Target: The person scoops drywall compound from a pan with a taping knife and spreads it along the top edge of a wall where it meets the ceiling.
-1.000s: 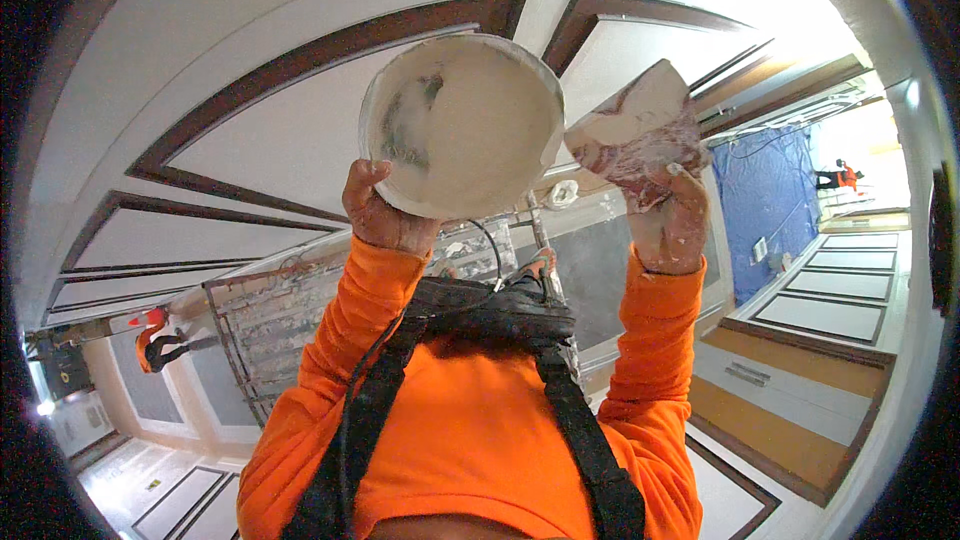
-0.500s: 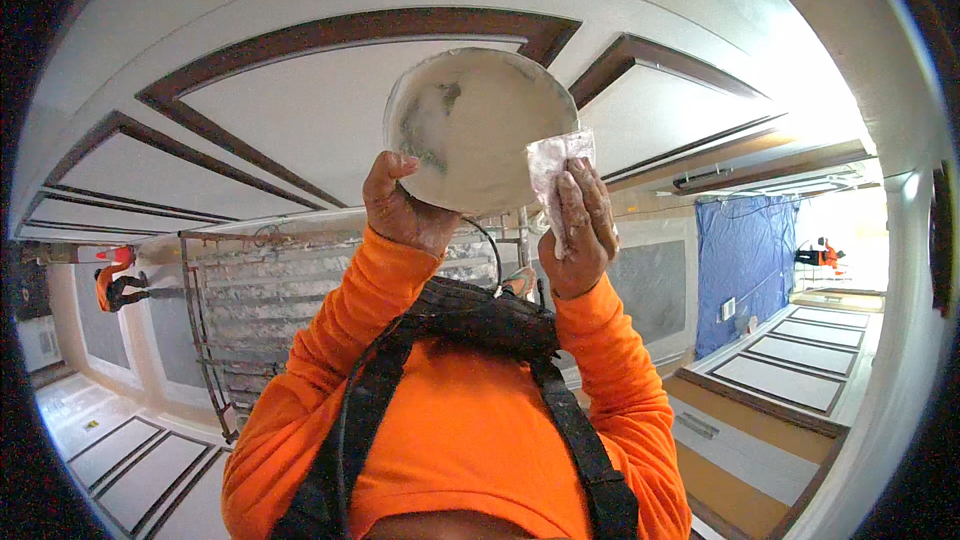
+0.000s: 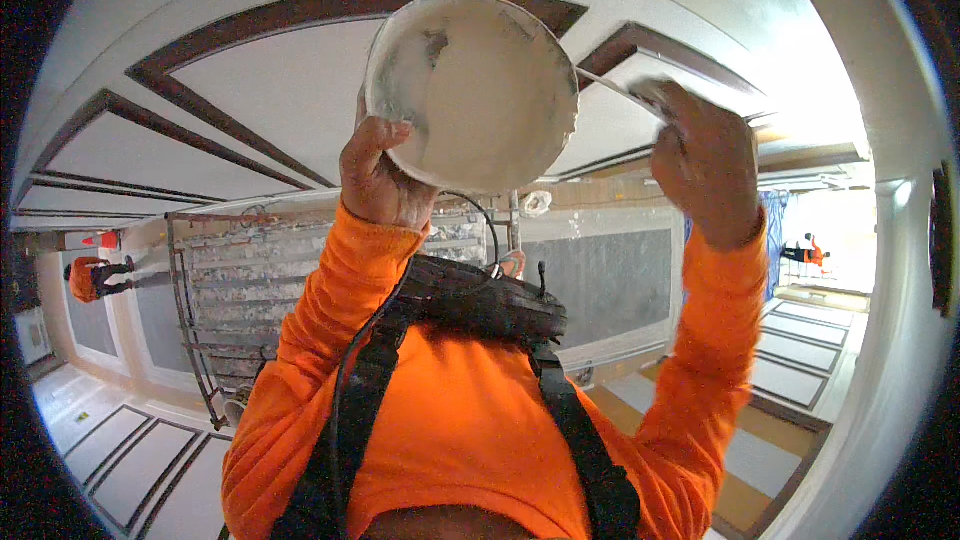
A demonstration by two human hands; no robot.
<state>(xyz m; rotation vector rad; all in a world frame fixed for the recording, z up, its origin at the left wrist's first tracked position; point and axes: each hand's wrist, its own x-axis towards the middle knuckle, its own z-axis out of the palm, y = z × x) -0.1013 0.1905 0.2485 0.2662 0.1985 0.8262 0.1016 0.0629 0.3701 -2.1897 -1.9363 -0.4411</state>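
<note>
My left hand [image 3: 378, 178] grips the rim of a round white bowl [image 3: 475, 90], smeared inside with pale plaster and held up in front of me. To the right of the bowl, my right hand [image 3: 708, 172] is closed around the handle of a putty knife [image 3: 612, 86]. Its thin blade is seen edge-on and points left, its tip at the bowl's right rim. Both orange sleeves rise from the lower edge. A black harness [image 3: 470, 302] crosses my orange chest.
White panels with dark brown trim [image 3: 240, 25] fill the space behind the bowl. A plaster-spattered metal scaffold frame [image 3: 215, 300] stands at the left. Other people in orange are far off at the left [image 3: 88, 275] and right [image 3: 808, 252]. A blue sheet [image 3: 772, 240] hangs at the right.
My right hand has swung from beside the bowl out to the right, turning the knife blade edge-on. The bowl has tilted and come closer, and the view has shifted.
</note>
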